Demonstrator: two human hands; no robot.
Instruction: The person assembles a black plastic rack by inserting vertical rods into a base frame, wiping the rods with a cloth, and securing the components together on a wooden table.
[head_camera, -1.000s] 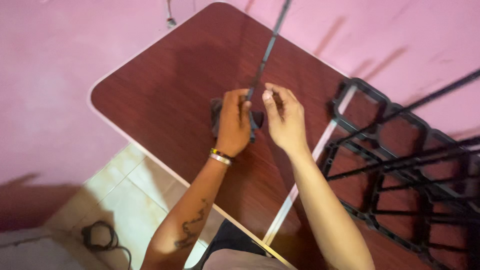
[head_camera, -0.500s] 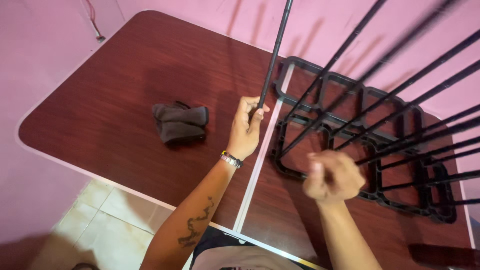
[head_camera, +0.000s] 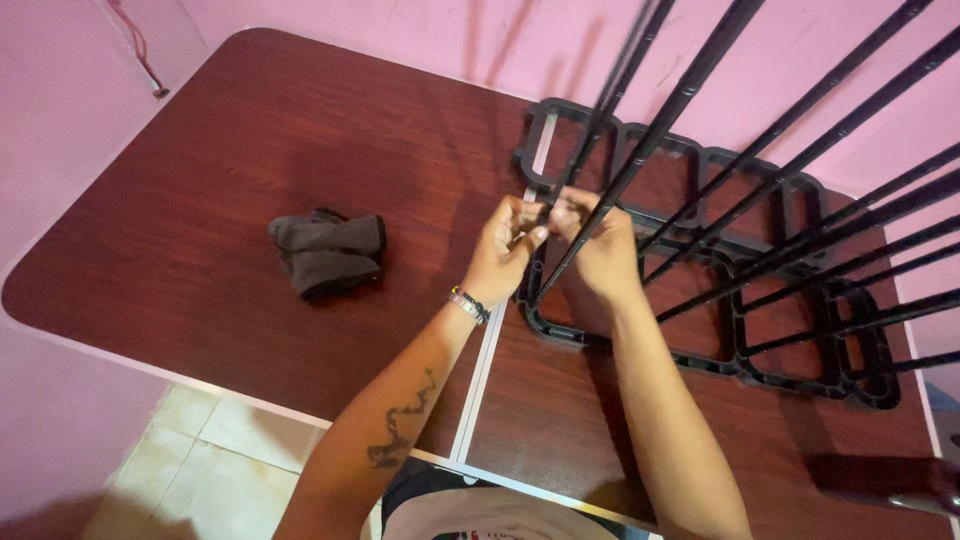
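- Half a second earlier only the left hand (head_camera: 505, 250) held a thin black rod (head_camera: 590, 130), while the right hand (head_camera: 600, 255) hung loosely curled and empty near the front of the worktop (head_camera: 200, 200).
- By this moment the right hand had moved up and left to meet the left one, so that both were closed together around the same rod at the near left corner of the black plastic frame (head_camera: 850, 385).
- A second earlier both hands had been at the dark grey cloth bundle (head_camera: 330, 255); it now lay alone, well apart to the left of the hands, on the dark red wood.
- That shift suggested that the work had passed from the cloth to the rod and the frame, with two hands now steadying the rod's lower part.
- Both hands were pinched shut, fingertips touching one another over the rod; whether the rod's end already sat in the frame's corner could not be told, as the fingers covered it.
- The rod looked slim, straight and matt black, and ran up and away past the top edge of the view.
- Several like rods (head_camera: 800, 160) already rose slanting from the frame's far and right side.
- The frame itself lay flat, a grid of rounded open cells, right of the pale seam (head_camera: 480, 390) in the worktop.
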